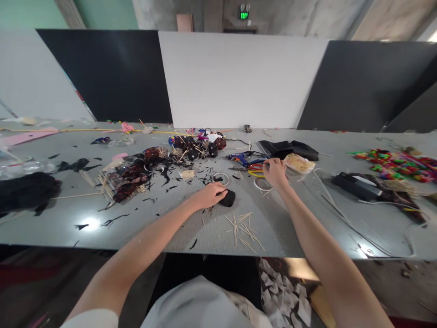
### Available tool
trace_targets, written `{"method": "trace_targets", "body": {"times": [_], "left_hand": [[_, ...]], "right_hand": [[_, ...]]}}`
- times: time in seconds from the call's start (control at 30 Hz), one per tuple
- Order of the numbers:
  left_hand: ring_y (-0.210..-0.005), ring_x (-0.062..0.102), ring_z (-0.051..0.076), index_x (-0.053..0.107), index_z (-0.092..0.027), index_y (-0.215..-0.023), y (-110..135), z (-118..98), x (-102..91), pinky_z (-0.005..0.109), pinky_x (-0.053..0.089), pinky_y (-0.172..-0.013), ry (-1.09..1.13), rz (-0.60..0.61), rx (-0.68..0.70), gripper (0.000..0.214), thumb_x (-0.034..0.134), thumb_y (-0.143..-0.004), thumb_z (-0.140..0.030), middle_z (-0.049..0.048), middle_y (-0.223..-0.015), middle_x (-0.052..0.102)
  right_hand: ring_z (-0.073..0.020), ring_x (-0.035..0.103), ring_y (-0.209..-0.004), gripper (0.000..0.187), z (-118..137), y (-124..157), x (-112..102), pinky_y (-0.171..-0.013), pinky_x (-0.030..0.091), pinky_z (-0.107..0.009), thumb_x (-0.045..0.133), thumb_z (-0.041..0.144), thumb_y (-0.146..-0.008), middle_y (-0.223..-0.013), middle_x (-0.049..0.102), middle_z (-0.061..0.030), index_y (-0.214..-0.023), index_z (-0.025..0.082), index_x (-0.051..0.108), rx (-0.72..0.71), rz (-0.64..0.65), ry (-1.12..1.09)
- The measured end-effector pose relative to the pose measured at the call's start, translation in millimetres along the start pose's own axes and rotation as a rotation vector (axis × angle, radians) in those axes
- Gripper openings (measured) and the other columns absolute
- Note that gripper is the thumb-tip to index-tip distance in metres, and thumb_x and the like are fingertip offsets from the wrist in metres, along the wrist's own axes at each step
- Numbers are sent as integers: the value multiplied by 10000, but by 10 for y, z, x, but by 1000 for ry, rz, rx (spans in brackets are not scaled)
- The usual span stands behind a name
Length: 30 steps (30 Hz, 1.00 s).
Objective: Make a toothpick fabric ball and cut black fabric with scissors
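Note:
My left hand rests on the grey table, its fingers closed round a small black ball. My right hand reaches further back, fingers curled at a blue glue gun and yellow and red rings; what it grips is hidden. A white ring lies just below that hand, and another ring lies above the left hand. Loose toothpicks are scattered in front of me.
A pile of dark spiky balls stuck with toothpicks sits mid-table, black scraps to its left. Black cloth lies far left, a black pouch and snack packet behind the right hand, colourful pipe cleaners far right. White and black boards stand behind.

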State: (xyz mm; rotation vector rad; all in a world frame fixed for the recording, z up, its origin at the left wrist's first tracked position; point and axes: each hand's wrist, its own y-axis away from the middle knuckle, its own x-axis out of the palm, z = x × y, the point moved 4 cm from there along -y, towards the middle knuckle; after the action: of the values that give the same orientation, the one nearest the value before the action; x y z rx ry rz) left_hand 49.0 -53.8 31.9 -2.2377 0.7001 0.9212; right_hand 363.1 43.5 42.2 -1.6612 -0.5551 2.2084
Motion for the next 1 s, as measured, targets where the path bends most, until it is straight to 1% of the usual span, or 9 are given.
{"method": "trace_targets", "body": {"times": [0.07, 0.13, 0.33, 0.47, 0.7, 0.8, 1.0], "left_hand": [[-1078, 658, 261, 744, -192, -951, 0, 3, 0, 377, 479, -963, -13, -2, 8, 360, 433, -1061, -335, 119, -1028, 732], [-1090, 652, 264, 743, -184, -983, 5, 8, 1, 380, 479, -963, -24, 0, 15, 356, 427, -1064, -326, 125, -1049, 732], [-1178, 633, 249, 736, -167, -1090, 22, 38, 19, 365, 486, -1003, -82, 25, 7, 364, 406, -1079, -320, 121, -1126, 732], [-1208, 622, 243, 729, -161, -1135, 25, 51, 35, 361, 482, -1037, -120, 33, 23, 364, 404, -1082, -315, 117, -1178, 730], [-1197, 632, 238, 732, -171, -1159, 32, 50, 32, 361, 489, -1042, -127, 22, 14, 364, 412, -1077, -324, 111, -1195, 730], [-1196, 634, 238, 736, -168, -1145, 36, 26, 17, 357, 490, -1036, -123, 27, 14, 365, 412, -1078, -323, 111, -1204, 729], [-1191, 633, 236, 734, -163, -1145, 33, 11, 9, 364, 487, -1042, -120, 26, 22, 359, 417, -1077, -316, 111, -1207, 732]], "right_hand": [[-388, 419, -1226, 359, 63, 30, 109, -1031, 385, -547, 422, 375, -988, -1309, 561, -188, -1160, 191, 679, -15, 27, 23], [-392, 401, -1258, 360, 150, 62, 185, -1041, 374, -564, 427, 380, -990, -1389, 530, -179, -1175, 195, 674, -28, 23, 42], [-430, 296, -1404, 439, 357, 141, 294, -1098, 307, -620, 456, 375, -987, -1618, 345, -194, -1337, 167, 619, -59, -38, 101], [-417, 242, -1460, 459, 368, 149, 347, -1124, 274, -614, 457, 365, -993, -1683, 253, -189, -1374, 155, 602, -66, -46, 115], [-418, 170, -1499, 481, 312, 136, 406, -1133, 247, -626, 481, 352, -983, -1731, 139, -162, -1414, 166, 581, -7, -4, 154], [-415, 155, -1509, 469, 318, 139, 407, -1139, 235, -632, 475, 347, -981, -1735, 125, -153, -1399, 169, 591, -2, -12, 158], [-410, 142, -1515, 461, 341, 164, 421, -1145, 217, -646, 466, 360, -975, -1715, 182, -176, -1373, 166, 592, 8, -10, 130]]}}
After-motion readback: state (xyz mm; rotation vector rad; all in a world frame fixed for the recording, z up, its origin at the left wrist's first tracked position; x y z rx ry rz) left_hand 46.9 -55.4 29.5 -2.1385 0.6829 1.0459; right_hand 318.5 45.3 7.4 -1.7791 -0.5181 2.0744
